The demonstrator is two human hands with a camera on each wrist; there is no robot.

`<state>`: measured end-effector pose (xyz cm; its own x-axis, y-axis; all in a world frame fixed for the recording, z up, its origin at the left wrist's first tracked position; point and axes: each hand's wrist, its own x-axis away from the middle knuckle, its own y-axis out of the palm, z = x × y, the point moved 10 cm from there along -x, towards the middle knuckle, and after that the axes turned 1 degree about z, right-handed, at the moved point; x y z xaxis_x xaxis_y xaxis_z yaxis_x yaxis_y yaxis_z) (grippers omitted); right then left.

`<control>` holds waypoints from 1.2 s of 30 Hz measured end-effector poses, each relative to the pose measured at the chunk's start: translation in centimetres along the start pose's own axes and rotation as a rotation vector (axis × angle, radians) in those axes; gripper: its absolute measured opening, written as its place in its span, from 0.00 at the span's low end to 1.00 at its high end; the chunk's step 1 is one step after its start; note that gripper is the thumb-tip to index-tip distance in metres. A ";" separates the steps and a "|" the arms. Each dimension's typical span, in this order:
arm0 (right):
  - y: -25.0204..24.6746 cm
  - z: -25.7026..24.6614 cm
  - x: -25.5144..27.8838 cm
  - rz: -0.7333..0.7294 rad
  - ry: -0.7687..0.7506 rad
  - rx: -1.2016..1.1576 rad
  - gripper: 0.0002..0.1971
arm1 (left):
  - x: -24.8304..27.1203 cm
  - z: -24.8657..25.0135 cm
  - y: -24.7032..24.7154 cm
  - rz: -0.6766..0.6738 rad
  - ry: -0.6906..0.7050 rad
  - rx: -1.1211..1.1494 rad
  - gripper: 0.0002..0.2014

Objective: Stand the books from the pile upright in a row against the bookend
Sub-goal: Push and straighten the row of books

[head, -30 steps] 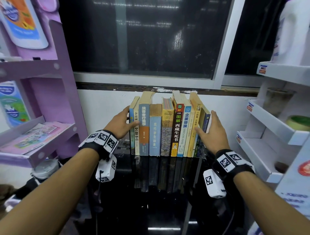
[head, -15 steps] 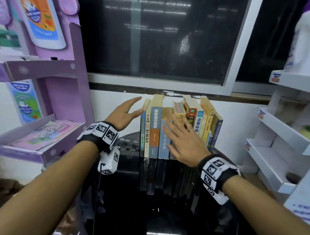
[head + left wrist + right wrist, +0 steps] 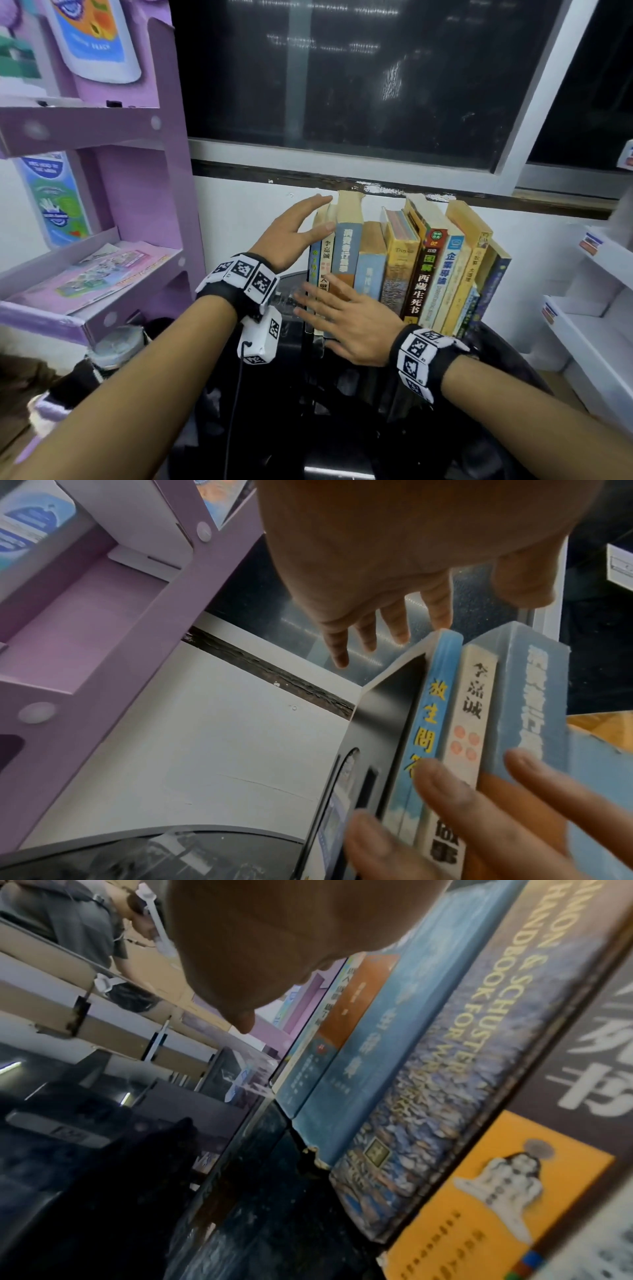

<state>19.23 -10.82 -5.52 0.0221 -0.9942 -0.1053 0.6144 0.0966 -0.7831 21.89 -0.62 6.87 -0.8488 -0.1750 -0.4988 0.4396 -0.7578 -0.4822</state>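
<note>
Head view: we found both hands, left hand [image 3: 291, 233] and right hand [image 3: 349, 318], flat with fingers spread on the books [image 3: 424, 270]; we advise pressing spines flush toward the bookend [image 3: 383, 723].

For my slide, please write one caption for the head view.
Left hand steadies the book row while open right hand presses flat on the spines.

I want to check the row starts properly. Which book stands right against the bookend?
The thin sky-blue book with yellow characters on its spine. It is the leftmost in the row, flush against the dark bookend; the white-spined book stands one place further right.
</note>
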 end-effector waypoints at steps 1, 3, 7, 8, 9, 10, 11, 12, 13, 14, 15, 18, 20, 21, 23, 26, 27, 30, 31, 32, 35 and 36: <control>0.3 0.1 -0.2 0.004 -0.012 0.005 0.36 | -0.3 0.1 0.3 -0.001 0.008 0.016 0.25; 0.7 0.3 -0.5 0.016 -0.023 0.018 0.36 | -0.8 0.2 0.8 -0.013 0.021 0.050 0.25; 1.5 1.1 -0.9 0.029 -0.027 0.043 0.36 | -1.2 -0.1 2.1 -0.066 0.048 0.042 0.26; 1.7 1.2 -1.0 0.029 -0.030 0.046 0.35 | -1.3 -0.3 2.4 -0.077 0.054 0.035 0.27; 2.0 1.2 -1.0 0.029 -0.033 0.049 0.35 | -1.4 -0.6 2.7 -0.084 0.059 0.034 0.28; 2.2 1.3 -1.0 0.029 -0.035 0.055 0.35 | -1.4 -0.8 2.8 -0.086 0.064 0.038 0.29; 2.5 1.3 -1.0 0.030 -0.039 0.060 0.35 | -1.5 -1.0 2.9 -0.085 0.067 0.043 0.30; 2.6 1.3 -1.1 0.034 -0.040 0.063 0.35 | -1.6 -1.2 3.0 -0.087 0.072 0.048 0.31; 2.7 1.4 -1.1 0.038 -0.042 0.065 0.36 | -1.7 -1.4 3.1 -0.090 0.075 0.055 0.31; 2.7 1.4 -1.1 0.043 -0.044 0.069 0.36 | -1.8 -1.5 3.2 -0.096 0.077 0.066 0.32; 2.7 1.5 -1.1 0.047 -0.045 0.075 0.36 | -1.8 -1.6 3.2 -0.100 0.076 0.078 0.32; 2.8 1.5 -1.1 0.056 -0.044 0.094 0.36 | -2.0 -1.9 3.3 -0.106 0.079 0.084 0.31; 2.9 1.5 -1.2 0.059 -0.041 0.098 0.36 | -2.0 -1.9 3.1 -0.096 0.089 0.058 0.30; 2.9 1.5 -1.3 0.061 -0.041 0.100 0.36 | -2.0 -1.8 3.0 -0.088 0.095 0.030 0.30; 3.0 1.5 -1.4 0.057 -0.043 0.113 0.37 | -1.9 -1.6 2.8 -0.077 0.115 -0.027 0.30; 3.0 1.5 -1.5 0.053 -0.044 0.134 0.37 | -1.9 -1.7 2.7 -0.072 0.125 -0.064 0.30; 3.1 1.5 -1.5 0.050 -0.045 0.135 0.36 | -1.9 -1.7 2.6 -0.071 0.125 -0.069 0.30; 3.4 1.7 -1.6 0.037 -0.047 0.143 0.36 | -1.9 -1.7 2.6 -0.069 0.134 -0.084 0.29; 3.6 1.7 -1.6 0.033 -0.047 0.146 0.36 | -1.9 -1.7 2.7 -0.070 0.136 -0.087 0.28; 3.6 1.7 -1.7 0.029 -0.046 0.148 0.36 | -1.9 -1.8 2.7 -0.071 0.137 -0.086 0.28; 3.7 1.7 -1.7 0.024 -0.046 0.154 0.37 | -2.0 -2.0 2.8 -0.079 0.138 -0.058 0.27; 3.7 1.7 -1.7 0.026 -0.049 0.153 0.37 | -2.0 -2.0 2.8 -0.081 0.143 -0.048 0.27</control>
<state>22.75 -8.87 -7.20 0.0756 -0.9929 -0.0919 0.7262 0.1180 -0.6773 25.42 -1.17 5.08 -0.8334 -0.0207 -0.5523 0.3873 -0.7346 -0.5570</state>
